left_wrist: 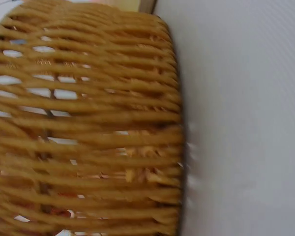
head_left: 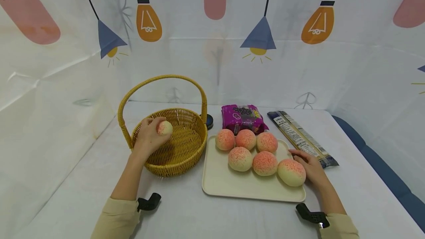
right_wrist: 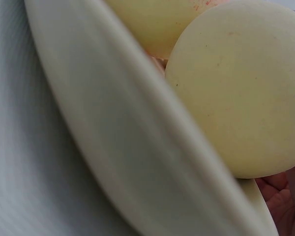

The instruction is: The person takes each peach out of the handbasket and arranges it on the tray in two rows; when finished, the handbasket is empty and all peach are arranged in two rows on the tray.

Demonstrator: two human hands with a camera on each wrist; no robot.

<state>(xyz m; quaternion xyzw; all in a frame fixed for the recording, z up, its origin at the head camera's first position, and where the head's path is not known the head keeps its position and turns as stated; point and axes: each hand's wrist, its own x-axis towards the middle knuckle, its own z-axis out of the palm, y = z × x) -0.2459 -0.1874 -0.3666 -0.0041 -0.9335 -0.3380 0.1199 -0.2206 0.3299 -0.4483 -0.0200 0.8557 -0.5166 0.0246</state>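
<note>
My left hand (head_left: 151, 137) holds a small round peach (head_left: 164, 128), cream with pink speckles, between thumb and fingers. It is over the left side of a woven wicker basket (head_left: 196, 158) with a tall arched handle. The left wrist view shows only the basket's outer weave (left_wrist: 88, 113), hiding the hand. My right hand (head_left: 310, 165) is at the right edge of a cream tray (head_left: 225, 187), fingertips touching its rim; a peach (head_left: 291, 172) partly covers the hand. Several pink-topped peaches sit on the tray. Close to the right wrist camera are a pale peach (right_wrist: 241, 93) and the tray rim (right_wrist: 152, 108).
Behind the tray lies a purple snack packet (head_left: 240, 117). To its right is a long, flat, dark-and-gold package (head_left: 302, 135). A small black round object (head_left: 209, 121) stands behind the basket. A white cloth (head_left: 249, 217) covers the table; a blue chair edge (head_left: 375, 161) shows at right.
</note>
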